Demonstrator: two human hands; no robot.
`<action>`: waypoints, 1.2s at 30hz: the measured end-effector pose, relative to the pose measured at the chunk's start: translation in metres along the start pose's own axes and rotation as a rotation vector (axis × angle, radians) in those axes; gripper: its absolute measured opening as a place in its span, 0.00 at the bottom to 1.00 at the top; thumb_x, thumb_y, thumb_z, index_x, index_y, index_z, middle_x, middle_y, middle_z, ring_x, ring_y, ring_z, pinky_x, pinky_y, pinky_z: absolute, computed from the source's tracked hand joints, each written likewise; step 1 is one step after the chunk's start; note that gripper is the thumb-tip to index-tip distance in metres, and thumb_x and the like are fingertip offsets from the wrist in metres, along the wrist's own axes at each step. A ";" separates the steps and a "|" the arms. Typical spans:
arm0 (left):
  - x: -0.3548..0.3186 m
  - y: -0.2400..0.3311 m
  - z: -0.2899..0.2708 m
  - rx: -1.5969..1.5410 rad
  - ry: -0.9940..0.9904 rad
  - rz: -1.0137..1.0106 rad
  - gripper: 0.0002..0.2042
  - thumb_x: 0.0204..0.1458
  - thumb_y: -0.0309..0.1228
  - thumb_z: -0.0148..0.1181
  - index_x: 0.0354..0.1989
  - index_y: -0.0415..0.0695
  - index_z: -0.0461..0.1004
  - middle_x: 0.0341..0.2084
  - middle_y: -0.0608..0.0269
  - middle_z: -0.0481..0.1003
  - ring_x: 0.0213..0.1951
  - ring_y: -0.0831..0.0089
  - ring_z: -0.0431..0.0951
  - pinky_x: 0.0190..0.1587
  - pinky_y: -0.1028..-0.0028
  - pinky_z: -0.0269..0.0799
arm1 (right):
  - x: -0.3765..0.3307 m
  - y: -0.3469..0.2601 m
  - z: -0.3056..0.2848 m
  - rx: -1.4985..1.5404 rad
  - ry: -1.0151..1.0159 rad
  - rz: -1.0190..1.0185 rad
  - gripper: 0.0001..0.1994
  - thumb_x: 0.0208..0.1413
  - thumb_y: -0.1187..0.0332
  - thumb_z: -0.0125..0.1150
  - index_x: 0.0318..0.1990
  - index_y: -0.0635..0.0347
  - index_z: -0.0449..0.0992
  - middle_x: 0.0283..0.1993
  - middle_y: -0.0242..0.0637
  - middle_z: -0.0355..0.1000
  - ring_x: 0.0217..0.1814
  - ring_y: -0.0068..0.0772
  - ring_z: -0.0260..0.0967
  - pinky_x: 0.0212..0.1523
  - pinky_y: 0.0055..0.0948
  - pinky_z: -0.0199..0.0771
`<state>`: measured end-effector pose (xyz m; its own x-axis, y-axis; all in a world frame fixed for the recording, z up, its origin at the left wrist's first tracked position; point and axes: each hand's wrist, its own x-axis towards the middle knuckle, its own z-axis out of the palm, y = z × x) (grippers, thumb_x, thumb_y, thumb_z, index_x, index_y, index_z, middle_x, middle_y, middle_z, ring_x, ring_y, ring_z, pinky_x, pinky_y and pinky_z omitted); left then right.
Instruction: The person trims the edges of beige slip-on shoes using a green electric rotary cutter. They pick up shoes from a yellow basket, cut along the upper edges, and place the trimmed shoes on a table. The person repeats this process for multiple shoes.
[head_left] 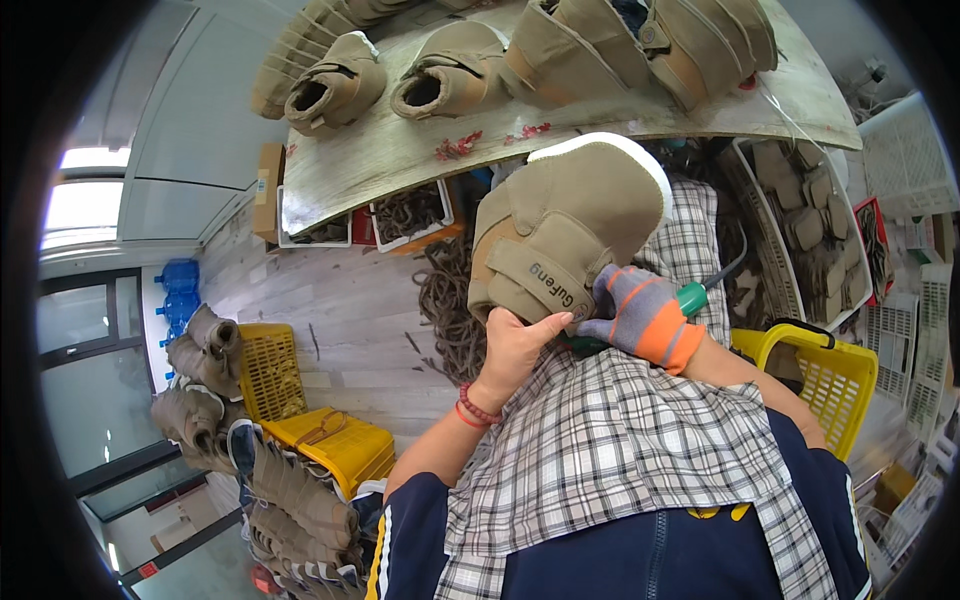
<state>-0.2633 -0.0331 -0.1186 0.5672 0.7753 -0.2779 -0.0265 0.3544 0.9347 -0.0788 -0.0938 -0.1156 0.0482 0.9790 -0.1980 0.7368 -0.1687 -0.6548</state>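
A tan shoe (590,190) with a white sole edge and a wide strap is held in front of me, its toe pointing up and to the right. My left hand (520,350), bare with a red bead bracelet, grips its lower end, thumb laid near the strap (545,275). On the strap's right end rest the fingers of my right hand (640,312), in a grey and orange glove. That hand is closed round a green-handled corded tool (691,298), whose cord runs up to the right; its working tip is hidden. A checked apron (600,440) covers my lap below.
Several similar shoes (450,75) stand along the worktable (390,160) ahead. Brown strips (450,300) lie heaped on the floor. Yellow baskets (268,370) and piled shoes (300,510) are at left; another yellow basket (850,375) and a bin of tan pieces (770,235) are at right.
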 end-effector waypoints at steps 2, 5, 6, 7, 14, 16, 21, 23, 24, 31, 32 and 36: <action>-0.002 0.003 -0.001 0.093 0.019 0.036 0.11 0.47 0.19 0.62 0.41 0.33 0.75 0.37 0.61 0.78 0.38 0.76 0.76 0.43 0.77 0.71 | 0.000 0.004 0.005 0.044 0.057 -0.049 0.21 0.39 0.52 0.69 0.33 0.58 0.72 0.29 0.38 0.73 0.35 0.43 0.71 0.36 0.39 0.70; -0.009 0.008 -0.001 0.208 0.054 0.144 0.10 0.48 0.19 0.61 0.40 0.32 0.76 0.37 0.61 0.78 0.38 0.76 0.76 0.43 0.77 0.71 | -0.001 0.008 0.007 0.091 0.104 -0.048 0.19 0.39 0.55 0.70 0.32 0.58 0.72 0.27 0.38 0.73 0.34 0.42 0.71 0.36 0.39 0.70; -0.010 0.009 -0.002 0.245 0.067 0.184 0.10 0.49 0.19 0.61 0.40 0.32 0.76 0.37 0.61 0.78 0.38 0.76 0.76 0.43 0.77 0.71 | -0.002 0.009 0.006 0.111 0.118 -0.040 0.19 0.38 0.55 0.70 0.32 0.58 0.72 0.27 0.38 0.73 0.34 0.42 0.70 0.36 0.38 0.70; -0.011 0.008 -0.005 0.279 0.083 0.224 0.10 0.49 0.19 0.61 0.40 0.33 0.76 0.37 0.61 0.78 0.38 0.76 0.76 0.43 0.77 0.70 | -0.002 0.008 0.005 0.115 0.109 -0.031 0.18 0.39 0.56 0.70 0.30 0.59 0.72 0.27 0.37 0.73 0.34 0.41 0.70 0.35 0.38 0.70; -0.009 0.021 -0.022 0.583 0.275 0.421 0.06 0.47 0.20 0.60 0.34 0.35 0.77 0.28 0.59 0.79 0.30 0.71 0.78 0.34 0.74 0.71 | -0.001 0.017 0.017 0.143 0.126 -0.038 0.15 0.43 0.57 0.68 0.30 0.58 0.73 0.28 0.38 0.73 0.35 0.41 0.71 0.36 0.37 0.70; -0.007 0.024 -0.027 0.631 0.319 0.466 0.05 0.46 0.21 0.60 0.32 0.36 0.77 0.26 0.57 0.79 0.28 0.65 0.79 0.32 0.72 0.72 | -0.002 0.018 0.019 0.144 0.109 -0.012 0.15 0.44 0.57 0.67 0.31 0.59 0.74 0.30 0.40 0.73 0.36 0.42 0.71 0.37 0.37 0.71; -0.004 0.029 -0.034 0.660 0.380 0.469 0.05 0.44 0.22 0.60 0.31 0.36 0.77 0.26 0.55 0.78 0.29 0.60 0.79 0.32 0.70 0.72 | 0.000 0.021 0.022 0.114 0.071 0.016 0.15 0.46 0.57 0.65 0.31 0.59 0.75 0.31 0.41 0.73 0.36 0.42 0.71 0.37 0.37 0.71; -0.004 0.030 -0.037 0.680 0.379 0.493 0.06 0.44 0.22 0.60 0.31 0.36 0.77 0.26 0.55 0.78 0.29 0.60 0.79 0.33 0.70 0.72 | -0.001 0.019 0.021 0.126 0.049 0.032 0.15 0.46 0.56 0.65 0.31 0.60 0.75 0.31 0.41 0.73 0.36 0.43 0.72 0.37 0.37 0.71; -0.003 0.030 -0.039 0.690 0.377 0.504 0.06 0.44 0.22 0.60 0.32 0.36 0.77 0.27 0.55 0.78 0.29 0.60 0.79 0.33 0.70 0.72 | -0.001 0.020 0.021 0.143 0.035 0.047 0.15 0.47 0.56 0.65 0.31 0.60 0.75 0.31 0.41 0.73 0.36 0.43 0.72 0.37 0.37 0.71; -0.005 0.036 -0.048 0.637 0.391 0.415 0.08 0.45 0.22 0.60 0.35 0.35 0.77 0.30 0.56 0.79 0.32 0.65 0.79 0.36 0.72 0.72 | 0.002 0.020 0.022 0.109 0.029 0.036 0.14 0.48 0.57 0.63 0.31 0.59 0.75 0.30 0.42 0.73 0.35 0.43 0.72 0.37 0.37 0.71; -0.005 0.040 -0.049 0.606 0.395 0.416 0.08 0.46 0.21 0.61 0.35 0.34 0.77 0.30 0.58 0.79 0.32 0.69 0.78 0.36 0.73 0.72 | 0.000 0.020 0.020 0.141 0.025 0.030 0.13 0.49 0.57 0.62 0.30 0.59 0.75 0.31 0.42 0.74 0.36 0.43 0.72 0.37 0.38 0.71; -0.008 0.058 -0.065 0.391 0.450 0.415 0.09 0.46 0.19 0.61 0.38 0.32 0.76 0.34 0.63 0.78 0.35 0.75 0.77 0.39 0.76 0.71 | -0.012 0.043 0.017 0.041 0.044 -0.113 0.14 0.48 0.55 0.63 0.30 0.57 0.76 0.31 0.41 0.73 0.36 0.43 0.71 0.38 0.39 0.71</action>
<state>-0.3228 0.0151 -0.0765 0.1781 0.9752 0.1317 0.1783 -0.1636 0.9703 -0.0592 -0.1144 -0.1541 -0.0027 0.9960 -0.0896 0.7110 -0.0611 -0.7006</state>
